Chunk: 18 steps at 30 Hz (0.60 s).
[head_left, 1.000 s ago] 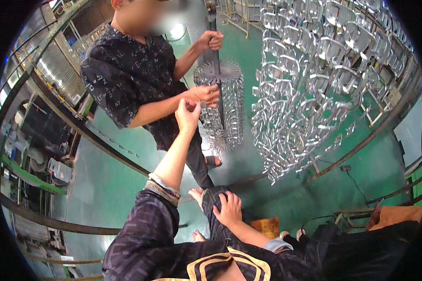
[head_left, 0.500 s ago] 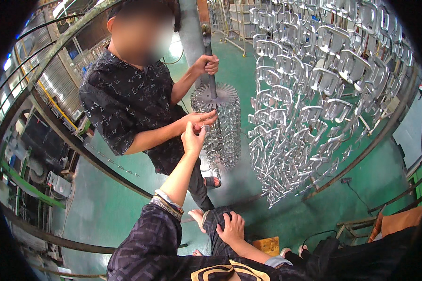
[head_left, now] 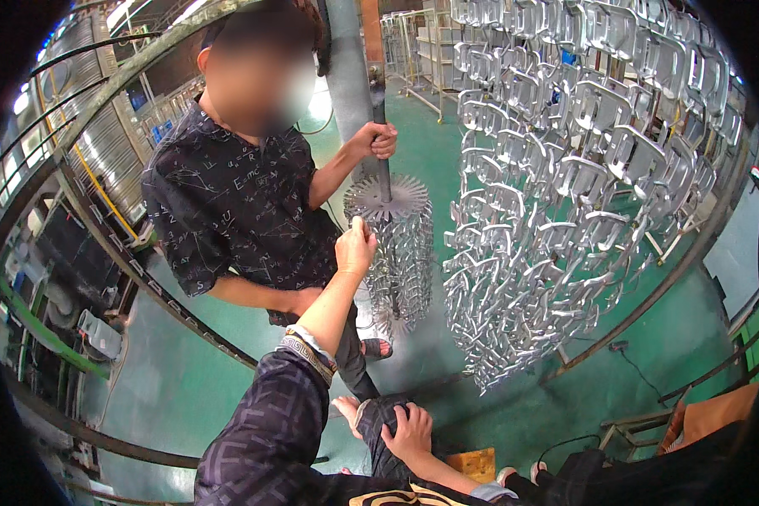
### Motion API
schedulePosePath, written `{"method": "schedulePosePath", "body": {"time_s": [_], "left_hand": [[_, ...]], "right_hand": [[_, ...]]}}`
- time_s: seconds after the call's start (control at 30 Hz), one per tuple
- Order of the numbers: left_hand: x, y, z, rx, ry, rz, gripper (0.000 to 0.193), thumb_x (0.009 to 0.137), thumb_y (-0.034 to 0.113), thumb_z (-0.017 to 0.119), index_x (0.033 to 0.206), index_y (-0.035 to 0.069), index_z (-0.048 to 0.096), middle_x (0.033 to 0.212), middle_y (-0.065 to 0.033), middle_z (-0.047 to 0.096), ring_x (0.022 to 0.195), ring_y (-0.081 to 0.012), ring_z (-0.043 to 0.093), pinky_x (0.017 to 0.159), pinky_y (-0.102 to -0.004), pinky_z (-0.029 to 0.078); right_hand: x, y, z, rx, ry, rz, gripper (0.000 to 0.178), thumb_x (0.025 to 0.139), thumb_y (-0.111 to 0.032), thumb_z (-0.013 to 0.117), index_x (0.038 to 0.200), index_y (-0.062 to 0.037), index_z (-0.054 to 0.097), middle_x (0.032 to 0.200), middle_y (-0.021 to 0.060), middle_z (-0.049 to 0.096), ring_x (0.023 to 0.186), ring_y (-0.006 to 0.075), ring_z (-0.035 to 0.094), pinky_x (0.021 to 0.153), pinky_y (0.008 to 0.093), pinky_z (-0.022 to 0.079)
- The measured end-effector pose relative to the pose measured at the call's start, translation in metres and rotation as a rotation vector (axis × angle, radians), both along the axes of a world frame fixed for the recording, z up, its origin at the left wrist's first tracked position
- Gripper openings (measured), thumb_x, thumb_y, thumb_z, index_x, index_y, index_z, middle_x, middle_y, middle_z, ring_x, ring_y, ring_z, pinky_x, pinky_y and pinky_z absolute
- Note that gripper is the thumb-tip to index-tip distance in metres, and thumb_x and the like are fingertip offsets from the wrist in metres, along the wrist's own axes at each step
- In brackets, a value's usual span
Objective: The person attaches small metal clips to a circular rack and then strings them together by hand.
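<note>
My left hand [head_left: 356, 247] is raised with its fingers pinched together beside the upper part of a round hanging rack; whatever they hold is hidden. The rack has a toothed metal disc [head_left: 386, 199] on a grey pole [head_left: 383, 160], and shiny small metal parts [head_left: 413, 261] hang in rows below it. Gripping the pole above the disc is a co-worker's hand [head_left: 374, 142]. The co-worker's other hand [head_left: 306, 298] is low, partly behind my left forearm. My right hand [head_left: 407, 430] rests on my bent knee [head_left: 378, 422], fingers spread.
Many silvery bent metal pieces [head_left: 557, 228] hang in a dense cluster to the right. A curved metal rail [head_left: 110, 223] runs around the area. The co-worker [head_left: 236, 194] stands close at left. A wooden block [head_left: 472, 464] is near my right forearm.
The co-worker's lower hand has left the rack and dropped down to the left. My left hand, earlier touching or close to it, is now higher against the rack, by the disc.
</note>
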<state>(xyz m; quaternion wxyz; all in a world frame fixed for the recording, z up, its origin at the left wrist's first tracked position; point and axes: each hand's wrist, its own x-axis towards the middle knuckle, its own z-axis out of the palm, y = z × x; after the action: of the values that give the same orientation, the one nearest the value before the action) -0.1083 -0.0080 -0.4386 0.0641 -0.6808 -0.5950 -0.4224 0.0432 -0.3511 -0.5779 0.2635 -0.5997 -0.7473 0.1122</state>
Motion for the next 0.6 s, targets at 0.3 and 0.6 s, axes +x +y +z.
{"method": "schedulePosePath", "body": {"time_s": [0.3,0.6], "left_hand": [[0.003,0.011,-0.013,0.072,0.12,-0.036,0.03,0.07,0.01,0.069,0.084,0.007,0.042,0.065,-0.0089,0.058,0.064,-0.0295,0.061,0.058,-0.0394,0.048],[0.0,0.02,-0.021,0.118,0.198,-0.034,0.024,0.072,0.011,0.066,0.083,0.007,0.045,0.065,-0.011,0.056,0.065,-0.0302,0.058,0.061,-0.0411,0.047]], "right_hand": [[0.002,0.002,0.001,-0.033,0.019,-0.004,0.049,0.069,-0.034,0.066,0.108,-0.0082,0.053,0.11,0.016,0.049,0.105,0.0348,0.044,0.089,0.0474,0.035],[0.002,0.005,0.0,-0.024,0.029,-0.005,0.048,0.069,-0.034,0.066,0.107,-0.0082,0.053,0.109,0.0158,0.049,0.105,0.035,0.044,0.089,0.0473,0.036]]}}
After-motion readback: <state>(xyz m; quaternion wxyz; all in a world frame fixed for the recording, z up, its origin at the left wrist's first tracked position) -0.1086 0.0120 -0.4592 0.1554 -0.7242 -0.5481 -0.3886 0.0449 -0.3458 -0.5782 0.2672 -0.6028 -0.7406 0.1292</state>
